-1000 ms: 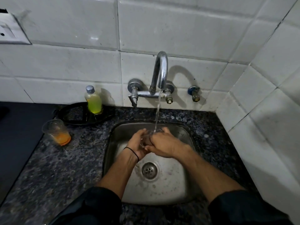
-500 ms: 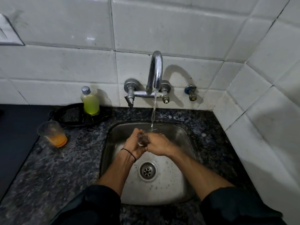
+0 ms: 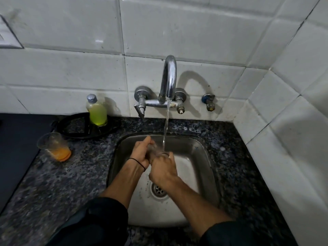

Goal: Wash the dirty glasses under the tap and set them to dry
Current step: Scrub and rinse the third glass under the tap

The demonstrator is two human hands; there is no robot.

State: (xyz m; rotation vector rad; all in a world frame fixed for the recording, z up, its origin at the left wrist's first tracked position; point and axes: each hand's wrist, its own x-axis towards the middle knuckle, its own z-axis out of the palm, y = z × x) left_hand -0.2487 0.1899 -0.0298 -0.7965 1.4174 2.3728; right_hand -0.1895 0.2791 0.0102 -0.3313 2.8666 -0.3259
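Right hand (image 3: 164,170) slid nearer; it and left hand (image 3: 141,153) clasp glass (image 3: 156,149) between them.

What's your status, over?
Both gripping: left hand, right hand on clear glass under running tap. Waiting on counter: dirty glass, orange dregs. Nothing in the way.

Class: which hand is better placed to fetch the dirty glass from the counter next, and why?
Left, probably. The dirty glass stands left of the sink, on the side of the left hand; the right hand would cross over.
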